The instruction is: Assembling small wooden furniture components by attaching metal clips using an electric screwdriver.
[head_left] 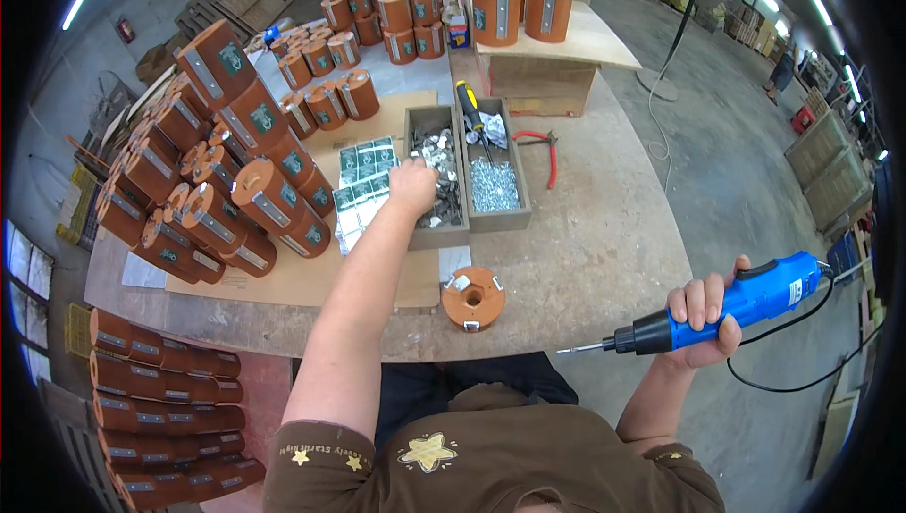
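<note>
My left hand [413,187] reaches over the near-left rim of a grey wooden box [437,237] that holds small silvery metal pieces [440,151]. Its fingers are curled down, and whatever lies between them is hidden. Wrapped around a blue electric screwdriver [776,286], my right hand [700,317] holds it off the table's right front edge, bit pointing left. Between my arms a short orange-brown cylinder [474,300] stands on the table, with a central hole and small metal pieces at its rim. Sheets of green-and-white stickers [362,194] lie beside my left hand.
An adjoining box holds screws [494,188] and a yellow-black screwdriver [469,102]. Red-handled pliers [550,159] lie right of it. Stacked brown cylinders [269,192] crowd the left; more stand on a wooden stand [538,84] and below the table. A black cord [802,387] trails from the electric screwdriver.
</note>
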Tool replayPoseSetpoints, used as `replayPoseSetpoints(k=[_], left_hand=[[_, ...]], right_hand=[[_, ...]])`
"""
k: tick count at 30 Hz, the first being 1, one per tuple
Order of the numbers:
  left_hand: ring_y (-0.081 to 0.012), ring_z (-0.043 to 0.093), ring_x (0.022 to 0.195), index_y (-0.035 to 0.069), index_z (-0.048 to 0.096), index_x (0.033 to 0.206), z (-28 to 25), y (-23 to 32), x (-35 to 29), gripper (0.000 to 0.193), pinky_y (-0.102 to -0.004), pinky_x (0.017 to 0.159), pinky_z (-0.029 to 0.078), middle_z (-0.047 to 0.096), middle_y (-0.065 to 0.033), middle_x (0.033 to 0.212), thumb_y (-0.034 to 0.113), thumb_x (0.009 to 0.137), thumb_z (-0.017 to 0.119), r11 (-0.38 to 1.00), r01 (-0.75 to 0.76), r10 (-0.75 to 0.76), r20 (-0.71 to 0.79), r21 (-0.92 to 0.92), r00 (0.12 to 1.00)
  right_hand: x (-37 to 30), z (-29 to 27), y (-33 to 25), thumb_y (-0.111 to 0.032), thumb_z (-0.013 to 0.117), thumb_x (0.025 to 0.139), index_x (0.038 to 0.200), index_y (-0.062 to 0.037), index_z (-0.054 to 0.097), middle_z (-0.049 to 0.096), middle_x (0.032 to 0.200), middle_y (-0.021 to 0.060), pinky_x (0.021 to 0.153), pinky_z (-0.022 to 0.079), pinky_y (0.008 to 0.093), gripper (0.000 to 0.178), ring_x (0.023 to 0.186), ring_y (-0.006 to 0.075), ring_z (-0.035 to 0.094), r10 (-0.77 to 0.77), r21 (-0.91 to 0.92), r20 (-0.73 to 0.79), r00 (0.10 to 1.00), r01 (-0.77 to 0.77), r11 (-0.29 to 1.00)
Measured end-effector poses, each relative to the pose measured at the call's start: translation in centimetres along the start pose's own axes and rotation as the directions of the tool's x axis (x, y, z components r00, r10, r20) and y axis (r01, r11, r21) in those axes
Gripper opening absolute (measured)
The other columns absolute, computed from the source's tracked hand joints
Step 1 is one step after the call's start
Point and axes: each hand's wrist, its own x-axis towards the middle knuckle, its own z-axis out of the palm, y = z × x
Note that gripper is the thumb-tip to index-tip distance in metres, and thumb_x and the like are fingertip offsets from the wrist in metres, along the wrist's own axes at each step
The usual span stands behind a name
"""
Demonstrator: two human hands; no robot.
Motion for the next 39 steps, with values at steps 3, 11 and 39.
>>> replayPoseSetpoints(k=[3,11,39], left_hand=[[-0.0241,0.052,0.09,0.012,0.063,0.075,0.4,0.2,-0.7,0.01,-0.0394,0.074,0.041,0.056,-0.0068,0.088,0.011,0.067,0.057,0.993,-0.087,0.09,-0.027,0.075,0.996],[-0.0268,0.055,0.073,0.006,0.057,0.068,-3.3,1.3,-3.7,0.002,-0.0343,0.063,0.044,0.057,-0.0079,0.075,0.006,0.069,0.056,0.963,-0.121,-0.013,-0.49,-0.242,0.872],[-0.0281,0.05,0.095,0.004,0.058,0.09,-5.0,7.4,-20.7,0.039,-0.0352,0.08,0.041,0.056,-0.0086,0.1,0.014,0.055,0.072,0.655,-0.453,0.145,-0.489,-0.604,0.86]], right_hand=[[-0.5,-0.3,0.1,-0.01,0.051,0.075,0.129,-0.0081,0.021,0.046,0.072,0.0048,0.061,0.043,0.0326,0.062,0.062,0.0148,0.048,0.011,0.018,-0.03,0.999,-0.011,1.0],[-1.3,0.4,0.1,-0.011,0.05,0.076,0.129,-0.0076,0.021,0.045,0.072,0.005,0.062,0.043,0.0336,0.061,0.063,0.0153,0.047,0.04,0.051,-0.061,0.997,-0.037,0.998],[-1.2,2.2,2.4,-0.015,0.05,0.078,0.129,-0.0072,0.023,0.045,0.075,0.0032,0.063,0.041,0.0321,0.059,0.064,0.0132,0.047,0.131,0.065,0.0,0.991,-0.13,0.989]])
